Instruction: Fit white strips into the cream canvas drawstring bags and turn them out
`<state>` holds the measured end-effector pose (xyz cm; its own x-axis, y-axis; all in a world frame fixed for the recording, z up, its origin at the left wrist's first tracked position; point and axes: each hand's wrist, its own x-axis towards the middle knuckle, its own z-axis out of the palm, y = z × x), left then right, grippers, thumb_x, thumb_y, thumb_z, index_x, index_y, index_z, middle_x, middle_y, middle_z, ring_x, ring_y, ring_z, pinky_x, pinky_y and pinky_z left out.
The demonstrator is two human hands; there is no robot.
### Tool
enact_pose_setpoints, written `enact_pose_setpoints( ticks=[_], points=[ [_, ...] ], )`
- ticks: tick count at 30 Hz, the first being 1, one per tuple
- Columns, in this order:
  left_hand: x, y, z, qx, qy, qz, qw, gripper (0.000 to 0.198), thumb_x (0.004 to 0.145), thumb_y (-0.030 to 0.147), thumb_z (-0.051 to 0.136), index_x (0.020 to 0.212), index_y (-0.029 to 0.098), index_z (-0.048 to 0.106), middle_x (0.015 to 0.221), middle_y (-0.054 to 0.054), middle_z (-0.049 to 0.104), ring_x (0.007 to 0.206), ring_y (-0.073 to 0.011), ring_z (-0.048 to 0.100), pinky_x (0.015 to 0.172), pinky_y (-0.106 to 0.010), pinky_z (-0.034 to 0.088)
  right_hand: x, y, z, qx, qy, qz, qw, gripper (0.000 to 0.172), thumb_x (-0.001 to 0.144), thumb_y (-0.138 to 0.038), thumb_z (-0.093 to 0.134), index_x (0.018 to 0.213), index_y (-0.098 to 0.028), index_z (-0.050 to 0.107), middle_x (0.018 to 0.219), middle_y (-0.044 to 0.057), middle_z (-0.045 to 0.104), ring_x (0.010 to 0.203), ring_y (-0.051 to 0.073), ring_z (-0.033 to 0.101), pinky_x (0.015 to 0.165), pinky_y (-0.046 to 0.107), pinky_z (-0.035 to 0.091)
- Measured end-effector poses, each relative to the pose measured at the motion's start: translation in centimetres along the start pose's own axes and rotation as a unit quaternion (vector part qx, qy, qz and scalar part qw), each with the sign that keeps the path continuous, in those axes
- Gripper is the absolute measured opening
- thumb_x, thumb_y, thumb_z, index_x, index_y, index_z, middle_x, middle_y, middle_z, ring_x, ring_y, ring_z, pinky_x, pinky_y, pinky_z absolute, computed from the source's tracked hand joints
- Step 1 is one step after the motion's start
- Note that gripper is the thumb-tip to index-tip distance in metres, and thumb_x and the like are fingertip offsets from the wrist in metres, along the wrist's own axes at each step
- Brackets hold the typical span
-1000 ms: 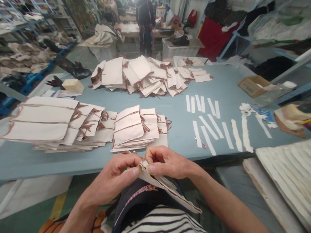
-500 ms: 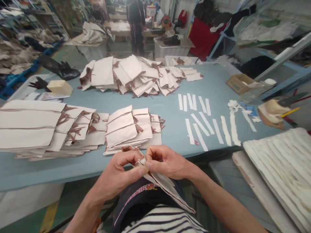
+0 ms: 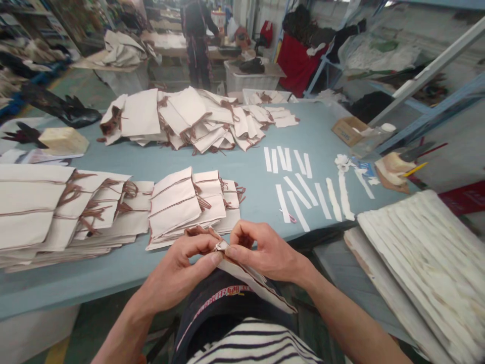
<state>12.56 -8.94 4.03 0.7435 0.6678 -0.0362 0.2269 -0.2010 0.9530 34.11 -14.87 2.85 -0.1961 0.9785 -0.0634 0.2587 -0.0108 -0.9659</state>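
Between my hands, over my lap at the table's front edge, hangs a cream fabric piece with brown edging. My left hand pinches its upper edge between thumb and fingers. Close beside it, my right hand grips the same edge, thumb against curled fingers. The piece's free end slopes down to the right. Just beyond my hands lies a stack of similar cream fabric pieces with brown ties. A larger stack sits to the left.
A long heap of cream pieces lies along the back of the blue-green table. White strips are spread at the right. A folded pale stack stands right of me. A person stands in the background.
My view has turned slightly right, so the table's contents sit further left. My hands keep hold of the fabric piece, and its edge between my fingers has shifted a little.
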Motion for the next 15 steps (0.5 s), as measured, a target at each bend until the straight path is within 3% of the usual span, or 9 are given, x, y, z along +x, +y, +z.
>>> enact_pose_setpoints(
  ticks=[3, 7, 10, 15],
  points=[
    [0.50, 0.24, 0.30, 0.031, 0.004, 0.001, 0.999, 0.031, 0.101, 0.033, 0.056, 0.082, 0.018, 0.076, 0.080, -0.003, 0.072, 0.075, -0.0179, 0.063, 0.070, -0.025, 0.047, -0.16, -0.03, -0.20, -0.146, 0.074, -0.111, 0.980, 0.020, 0.098, -0.037, 0.069, 0.088, -0.020, 0.065, 0.080, 0.000, 0.069, 0.070, 0.014, 0.058, 0.065, 0.026, 0.043],
    [0.99, 0.49, 0.63, 0.061, 0.010, 0.004, 0.998, 0.032, 0.100, 0.033, 0.055, 0.080, 0.018, 0.075, 0.077, -0.003, 0.071, 0.081, -0.0206, 0.064, 0.075, -0.026, 0.050, 0.04, 0.06, -0.10, -0.288, 0.126, -0.230, 0.921, 0.024, 0.107, -0.035, 0.058, 0.091, -0.020, 0.069, 0.084, 0.006, 0.075, 0.079, 0.018, 0.067, 0.073, 0.030, 0.047],
    [1.10, 0.53, 0.66, 0.071, 0.014, 0.008, 0.997, 0.032, 0.099, 0.032, 0.056, 0.077, 0.019, 0.074, 0.073, -0.002, 0.070, 0.080, -0.0208, 0.064, 0.076, -0.027, 0.051, 0.33, 0.18, 0.14, -0.333, 0.136, -0.260, 0.896, 0.023, 0.108, -0.030, 0.056, 0.093, -0.020, 0.070, 0.086, 0.007, 0.077, 0.081, 0.020, 0.070, 0.075, 0.031, 0.048],
    [0.97, 0.57, 0.50, 0.074, 0.018, 0.015, 0.997, 0.033, 0.100, 0.030, 0.054, 0.075, 0.019, 0.073, 0.073, -0.002, 0.069, 0.078, -0.0199, 0.064, 0.075, -0.026, 0.050, 0.76, 0.30, 0.56, -0.348, 0.148, -0.288, 0.880, 0.022, 0.107, -0.025, 0.057, 0.090, -0.019, 0.070, 0.082, 0.007, 0.077, 0.077, 0.020, 0.070, 0.071, 0.032, 0.048]
  ],
)
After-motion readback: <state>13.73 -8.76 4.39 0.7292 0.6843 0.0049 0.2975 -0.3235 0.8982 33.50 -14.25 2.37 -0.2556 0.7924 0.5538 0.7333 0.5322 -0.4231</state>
